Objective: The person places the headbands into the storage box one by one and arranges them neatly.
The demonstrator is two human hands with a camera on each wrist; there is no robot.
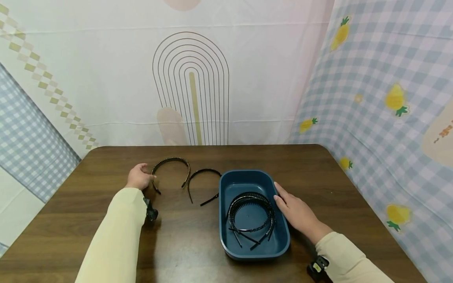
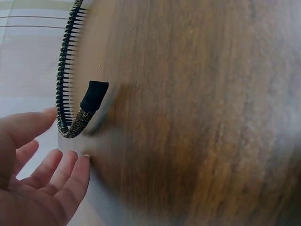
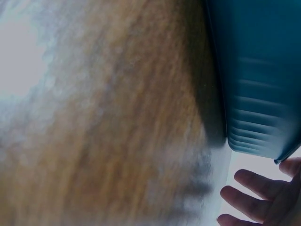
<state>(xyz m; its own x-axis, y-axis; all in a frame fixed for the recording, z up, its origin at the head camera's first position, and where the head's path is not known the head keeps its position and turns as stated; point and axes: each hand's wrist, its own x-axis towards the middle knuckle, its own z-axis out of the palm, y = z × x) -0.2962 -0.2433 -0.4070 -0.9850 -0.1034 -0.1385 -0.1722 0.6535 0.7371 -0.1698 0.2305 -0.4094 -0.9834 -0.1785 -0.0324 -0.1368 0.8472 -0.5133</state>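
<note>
My left hand (image 1: 139,177) is at the left side of a toothed headband (image 1: 173,159) on the table. In the left wrist view, the thumb lies right at the glittery band (image 2: 60,84), near its black-wrapped end (image 2: 94,95), while the other fingers stay spread below, not closed round it. A second, thinner dark headband (image 1: 207,170) lies between that one and a blue plastic bin (image 1: 244,179). Several black headbands (image 1: 267,208) are stacked inside the bin. With extended fingers, my right hand (image 1: 299,214) rests on the bin's right rim.
The brown wooden table (image 1: 191,251) has rounded far corners. A white patterned cloth (image 1: 262,86) hangs behind it, and a blue checked cloth (image 1: 368,129) hangs along the right side. Dark wrist cameras (image 1: 151,211) sit on both sleeves.
</note>
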